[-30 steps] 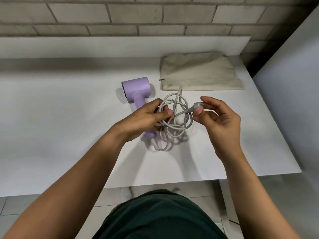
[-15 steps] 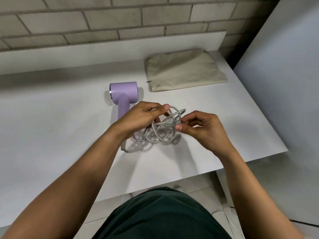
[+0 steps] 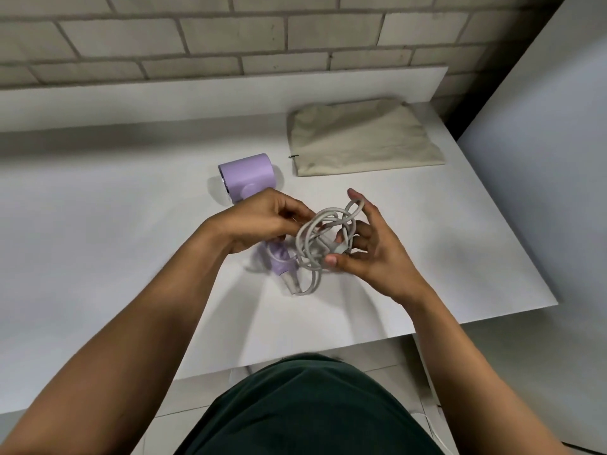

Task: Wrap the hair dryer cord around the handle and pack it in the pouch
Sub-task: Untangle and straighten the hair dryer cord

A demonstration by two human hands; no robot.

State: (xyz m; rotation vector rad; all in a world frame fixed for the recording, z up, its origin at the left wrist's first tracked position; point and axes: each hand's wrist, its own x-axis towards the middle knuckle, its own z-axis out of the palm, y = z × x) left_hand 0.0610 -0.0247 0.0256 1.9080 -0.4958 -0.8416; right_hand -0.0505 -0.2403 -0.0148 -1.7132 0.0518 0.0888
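Two hands work the bendy grey cord (image 3: 323, 236): the left hand (image 3: 259, 224) and right hand (image 3: 368, 254) both pinch its loops. The purple hair dryer (image 3: 246, 178) lies at 11 o'clock, the soft pouch (image 3: 361, 139) at 1 o'clock. Best held near the plug.

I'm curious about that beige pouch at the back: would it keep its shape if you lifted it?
Probably not. The pouch lies flat and creased on the table, so it looks like soft cloth that would droop. It seems empty, so likely light. It is unlikely to roll or tip.
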